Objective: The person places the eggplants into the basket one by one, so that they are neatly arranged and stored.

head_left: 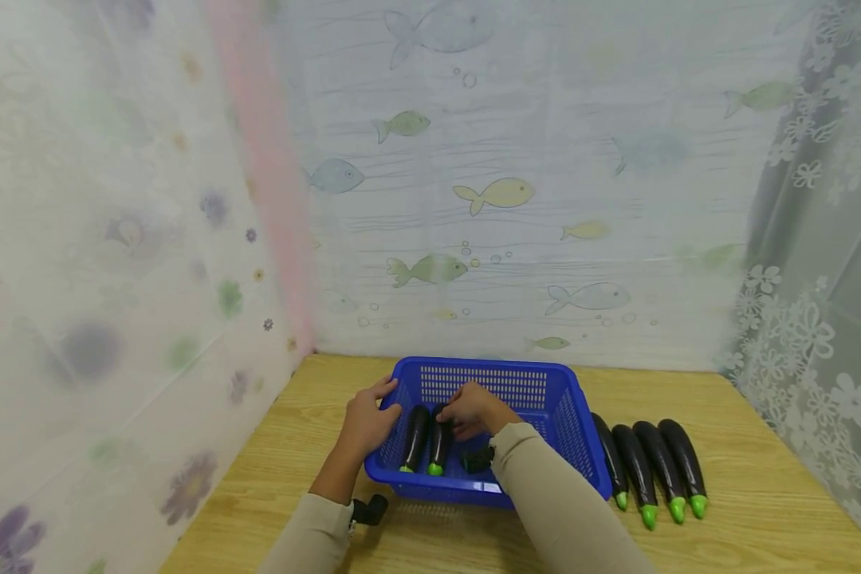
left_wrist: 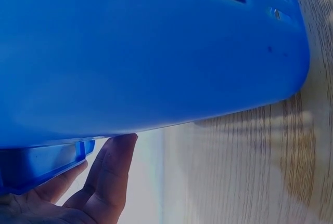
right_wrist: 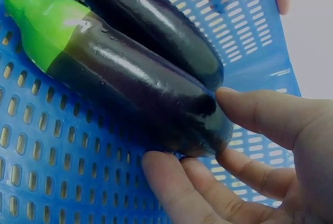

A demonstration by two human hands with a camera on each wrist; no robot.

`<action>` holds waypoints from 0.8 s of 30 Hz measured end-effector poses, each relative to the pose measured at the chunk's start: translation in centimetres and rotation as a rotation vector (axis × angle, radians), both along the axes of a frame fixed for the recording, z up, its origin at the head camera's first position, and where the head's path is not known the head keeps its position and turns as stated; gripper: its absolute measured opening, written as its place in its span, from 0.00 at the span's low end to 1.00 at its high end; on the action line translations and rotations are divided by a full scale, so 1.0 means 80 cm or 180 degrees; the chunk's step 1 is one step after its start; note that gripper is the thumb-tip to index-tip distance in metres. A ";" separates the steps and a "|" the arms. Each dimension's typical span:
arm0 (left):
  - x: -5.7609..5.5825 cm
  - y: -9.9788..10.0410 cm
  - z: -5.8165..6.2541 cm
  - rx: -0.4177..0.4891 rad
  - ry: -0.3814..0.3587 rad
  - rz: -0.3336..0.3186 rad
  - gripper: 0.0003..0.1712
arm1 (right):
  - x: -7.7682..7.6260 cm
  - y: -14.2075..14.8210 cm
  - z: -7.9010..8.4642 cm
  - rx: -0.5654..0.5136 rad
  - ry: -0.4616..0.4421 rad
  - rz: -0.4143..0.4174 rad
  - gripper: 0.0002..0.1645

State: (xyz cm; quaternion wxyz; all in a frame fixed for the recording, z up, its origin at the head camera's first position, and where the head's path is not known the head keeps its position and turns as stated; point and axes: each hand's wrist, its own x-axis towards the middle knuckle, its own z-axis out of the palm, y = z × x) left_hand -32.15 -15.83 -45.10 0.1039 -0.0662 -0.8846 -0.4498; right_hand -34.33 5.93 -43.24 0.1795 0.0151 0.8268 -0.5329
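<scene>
Soft, even light filled the head view, with faint shadow on the table [head_left: 430,546] by the basket [head_left: 484,363]. White glare streaked the eggplants [right_wrist: 135,81] in the right wrist view. In the left wrist view, the left hand [left_wrist: 99,193] looked dim against washed-out white.

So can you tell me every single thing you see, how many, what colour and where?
Basket: 1, blue, on the table
Eggplants inside: 2, dark purple with green ends, side by side in the basket's left part
Eggplants outside: 4, same colours, on the table right of the basket
Table: 1, light wood colour, under everything
Fish sheet: 1, whitish with blue, green and yellow fish, behind
Flowery sheets: 2, pale, one each side
Black gadgets: 2, black, at the wrists
Sleeves: 2, beige, on the arms
Left hand: 1, holding the basket's left rim
Right hand: 1, holding an eggplant inside
</scene>
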 end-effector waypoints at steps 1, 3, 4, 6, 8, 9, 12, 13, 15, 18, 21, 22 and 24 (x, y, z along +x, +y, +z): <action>0.000 0.000 0.000 -0.0002 -0.0005 0.0003 0.33 | 0.000 0.001 0.000 0.0008 -0.0008 0.0007 0.31; 0.000 0.001 0.000 0.0008 -0.0006 0.0012 0.33 | 0.000 0.002 0.001 0.0006 -0.0033 0.0025 0.31; 0.000 0.001 0.000 -0.0007 0.0014 0.0008 0.33 | 0.000 0.003 0.001 0.0007 -0.0045 0.0033 0.30; 0.001 0.002 0.001 0.0002 0.0012 0.0008 0.33 | 0.000 0.004 0.001 0.0010 -0.0065 0.0051 0.29; 0.001 0.003 0.002 0.0013 0.0015 0.0005 0.33 | 0.000 0.005 0.000 0.0011 -0.0069 0.0060 0.28; 0.002 0.003 0.003 0.0015 0.0018 0.0002 0.33 | 0.000 0.006 0.001 0.0016 -0.0061 0.0059 0.28; 0.002 0.003 0.004 0.0023 0.0017 -0.0008 0.33 | 0.000 0.007 0.000 0.0010 -0.0046 0.0032 0.27; 0.002 0.003 0.004 0.0019 0.0015 -0.0008 0.33 | 0.000 0.007 0.000 0.0010 -0.0044 0.0019 0.27; 0.003 0.002 0.005 0.0019 0.0026 -0.0020 0.33 | 0.000 0.008 0.001 0.0015 -0.0044 0.0004 0.28; 0.005 0.001 0.006 0.0048 -0.0004 -0.0031 0.32 | 0.001 0.010 0.003 0.0058 -0.0026 0.0012 0.31; 0.004 0.000 0.005 0.0064 0.0009 -0.0049 0.32 | 0.000 0.012 0.006 0.0151 0.0053 0.0010 0.32; 0.003 0.000 0.004 0.0076 -0.0004 -0.0052 0.32 | 0.000 0.012 0.007 0.0190 0.0090 0.0014 0.32; 0.001 0.000 0.002 0.0061 0.0010 -0.0057 0.32 | -0.001 0.013 0.010 0.0250 0.0140 0.0001 0.32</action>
